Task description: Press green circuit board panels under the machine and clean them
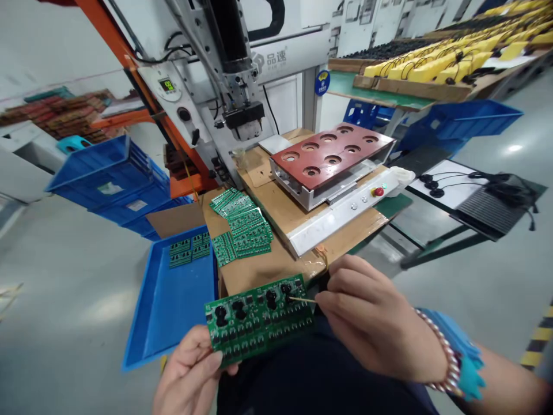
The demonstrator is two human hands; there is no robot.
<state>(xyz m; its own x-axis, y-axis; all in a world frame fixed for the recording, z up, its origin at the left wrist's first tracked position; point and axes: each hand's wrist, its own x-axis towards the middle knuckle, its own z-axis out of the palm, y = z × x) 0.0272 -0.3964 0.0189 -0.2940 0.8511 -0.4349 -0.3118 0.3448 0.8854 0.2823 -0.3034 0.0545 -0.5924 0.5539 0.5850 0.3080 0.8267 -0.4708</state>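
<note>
While a blue tray (166,308) lies at left, the left hand (190,369) pinches a circuit board (254,324), blocking part of the table (280,266) before overlapping boards (246,226), and the right hand (375,320) grips a thin stick (305,300), tip at the circuit board

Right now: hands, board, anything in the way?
Left hand holds green circuit board by its left end. Right hand pinches thin stick, tip at rightmost black blob. Only stick and left thumb overlap board's face.

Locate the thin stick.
Head view, below and right of centre: the thin stick is in the right hand, its tip at the rightmost black blob on the green circuit board the left hand holds.
</note>
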